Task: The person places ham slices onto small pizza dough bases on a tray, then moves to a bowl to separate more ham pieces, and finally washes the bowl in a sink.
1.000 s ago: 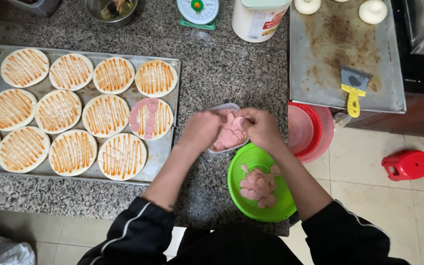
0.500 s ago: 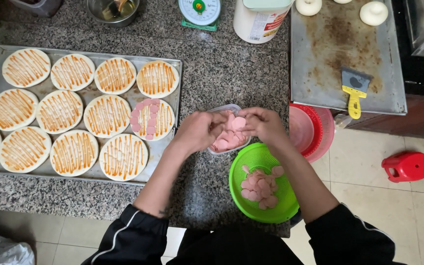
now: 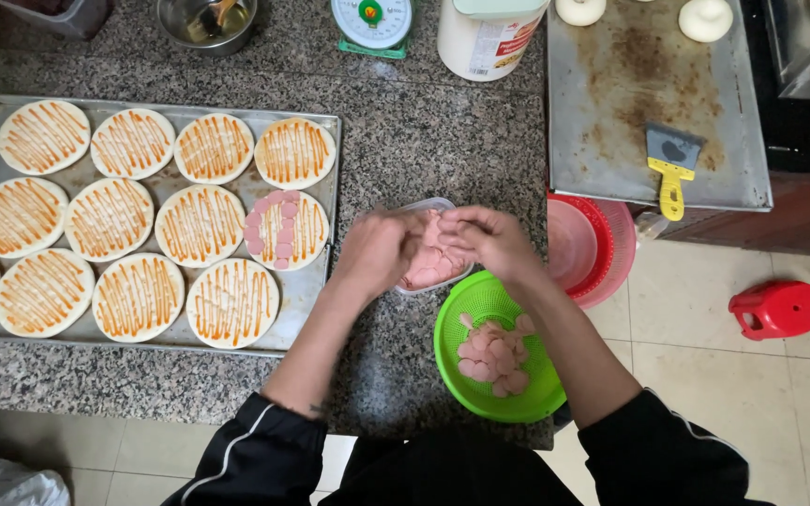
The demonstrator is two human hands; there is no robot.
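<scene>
A person's left hand and right hand meet over a clear plastic tub of pink sausage slices on a speckled granite counter, the fingertips of both hands pinched together on slices at the tub's top; the slices sit between the two hands, and the fingers hide exactly how many are held. Just below and right of the tub, a green colander holds more round slices and overhangs the counter's front edge. Left of the tub lies a metal baking tray filled with round dough bases striped with orange sauce; the base nearest the tub carries a partial ring of sausage slices along its left side. Right of the tub, a stack of red and pink baskets sits at the counter's right edge, partly under a second, stained metal tray that bears a yellow-handled scraper and two white dough balls at its far rim. Above the tub, along the back of the counter, stand a green kitchen scale, a white jar with a pale green lid and a red-and-white label, and a steel bowl. Bare granite lies open between the tub and the scale. On the tiled floor, well right of the tub, sits a red stool.
</scene>
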